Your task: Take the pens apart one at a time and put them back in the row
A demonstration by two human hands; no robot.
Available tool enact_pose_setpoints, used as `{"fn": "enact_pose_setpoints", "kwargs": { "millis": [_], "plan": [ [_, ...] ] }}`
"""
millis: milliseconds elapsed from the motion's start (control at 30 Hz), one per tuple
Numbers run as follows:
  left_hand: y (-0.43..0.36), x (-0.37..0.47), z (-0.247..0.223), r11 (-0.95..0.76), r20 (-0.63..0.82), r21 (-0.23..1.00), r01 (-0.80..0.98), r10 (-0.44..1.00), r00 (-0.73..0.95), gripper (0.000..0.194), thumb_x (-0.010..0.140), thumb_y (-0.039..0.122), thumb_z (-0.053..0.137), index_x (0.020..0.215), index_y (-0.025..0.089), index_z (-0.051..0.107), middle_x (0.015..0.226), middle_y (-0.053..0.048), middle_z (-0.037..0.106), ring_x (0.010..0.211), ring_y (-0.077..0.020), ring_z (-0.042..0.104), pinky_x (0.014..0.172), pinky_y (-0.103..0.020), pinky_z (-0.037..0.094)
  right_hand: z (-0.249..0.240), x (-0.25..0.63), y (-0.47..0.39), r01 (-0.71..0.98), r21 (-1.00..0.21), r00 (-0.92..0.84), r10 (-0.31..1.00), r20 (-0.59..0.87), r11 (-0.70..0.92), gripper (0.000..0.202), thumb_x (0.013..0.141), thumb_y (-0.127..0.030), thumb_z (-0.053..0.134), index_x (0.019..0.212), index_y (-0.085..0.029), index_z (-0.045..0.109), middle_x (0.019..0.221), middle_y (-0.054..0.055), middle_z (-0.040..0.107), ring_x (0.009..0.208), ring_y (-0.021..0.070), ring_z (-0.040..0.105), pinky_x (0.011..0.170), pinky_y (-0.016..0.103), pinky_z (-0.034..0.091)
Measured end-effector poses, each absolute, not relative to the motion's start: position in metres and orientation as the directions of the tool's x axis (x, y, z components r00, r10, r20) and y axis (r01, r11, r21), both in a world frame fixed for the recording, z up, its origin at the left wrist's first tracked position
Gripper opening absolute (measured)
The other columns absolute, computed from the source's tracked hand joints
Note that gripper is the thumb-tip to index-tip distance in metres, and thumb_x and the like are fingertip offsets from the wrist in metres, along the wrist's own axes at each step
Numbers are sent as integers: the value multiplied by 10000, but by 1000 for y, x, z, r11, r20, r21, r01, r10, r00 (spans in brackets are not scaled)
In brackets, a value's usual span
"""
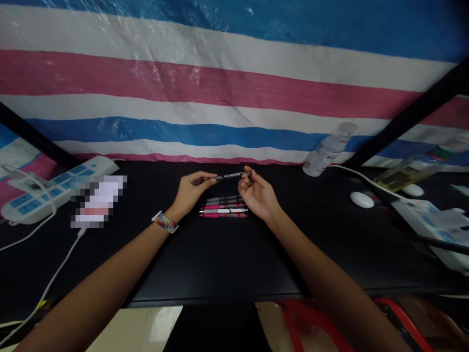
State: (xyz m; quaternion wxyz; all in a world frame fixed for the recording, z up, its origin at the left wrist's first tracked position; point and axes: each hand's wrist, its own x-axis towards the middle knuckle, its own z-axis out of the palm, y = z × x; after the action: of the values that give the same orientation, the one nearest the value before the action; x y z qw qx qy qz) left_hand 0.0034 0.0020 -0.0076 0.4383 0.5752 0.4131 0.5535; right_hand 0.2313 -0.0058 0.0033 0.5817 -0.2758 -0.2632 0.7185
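A dark pen [233,175] is held level between both hands, above the black table [220,264]. My left hand [194,192] pinches its left end between thumb and fingers; a colourful woven band circles that wrist. At the pen's right end, the fingertips of my right hand [257,191] close on it, palm turned up. Just below the hands, several pens [223,211] lie side by side in a stack of rows, dark ones at the back, pink, red and white ones nearer me. My right hand hides some of their right ends.
On the left are a power strip [62,183], a blurred-out phone [98,203] and white cables. To the right stand a clear bottle [328,150], a white mouse [362,199], a bottle of yellowish liquid [403,172] and another power strip [421,217]. Striped sheeting [220,83] hangs behind.
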Motion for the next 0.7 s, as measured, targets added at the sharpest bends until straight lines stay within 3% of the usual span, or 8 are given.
{"fn": "enact_pose_setpoints", "kwargs": {
  "millis": [100,167,267,367,467,567,700],
  "plan": [
    [2,3,-8,-264,264,964,-6,963,48,292,812,393,922,1035,210,875,1049,-99,871,1005,-260,825,1016,-449,647,6,231,-8,-687,-693,-208,973,-100,-218,234,917,-147,748,1108,-282,752,995,-9,788,816,112,700,732,206,608],
    [2,3,-8,-265,265,964,-3,963,54,302,816,400,922,1041,204,872,1055,-104,869,1022,-262,824,1027,-453,643,9,232,-10,-699,-671,-241,965,-104,-247,335,897,-108,729,1168,-304,758,1069,-19,807,803,100,693,644,173,568],
    [1,4,-9,-269,270,963,-17,962,50,295,812,400,928,1035,215,872,1060,-99,871,1023,-258,823,1024,-448,643,12,233,-10,-706,-649,-280,954,-110,-282,246,980,-275,706,1217,-299,770,1055,-6,823,705,91,646,529,152,504],
    [0,4,-9,-259,258,966,-7,964,68,285,802,396,936,1017,220,874,1052,-97,872,1003,-258,824,1006,-446,648,11,233,-8,-681,-656,-308,940,-146,-326,283,1042,-429,651,1233,-269,785,1050,20,834,672,94,633,497,155,492],
    [0,3,-8,-262,262,965,-5,962,73,280,805,390,933,1017,217,874,1047,-99,872,1001,-256,825,1005,-441,648,11,231,-10,-654,-695,-279,949,-147,-300,208,1017,-347,690,1182,-279,795,1194,19,836,776,104,694,527,151,521],
    [-1,4,-6,-255,256,967,-18,963,83,272,810,382,929,1019,217,875,1035,-98,872,998,-256,829,1003,-438,649,14,231,-14,-645,-724,-250,963,-104,-245,278,963,-236,714,1216,-332,780,1390,-16,785,891,110,731,545,144,536],
    [-4,5,-3,-271,269,962,6,957,109,278,820,394,925,1024,213,873,1021,-103,872,988,-261,832,985,-440,653,16,232,-15,-631,-739,-247,964,-96,-236,331,1051,-490,617,1284,-307,764,1418,41,773,879,134,735,530,172,550]
  ]
}}
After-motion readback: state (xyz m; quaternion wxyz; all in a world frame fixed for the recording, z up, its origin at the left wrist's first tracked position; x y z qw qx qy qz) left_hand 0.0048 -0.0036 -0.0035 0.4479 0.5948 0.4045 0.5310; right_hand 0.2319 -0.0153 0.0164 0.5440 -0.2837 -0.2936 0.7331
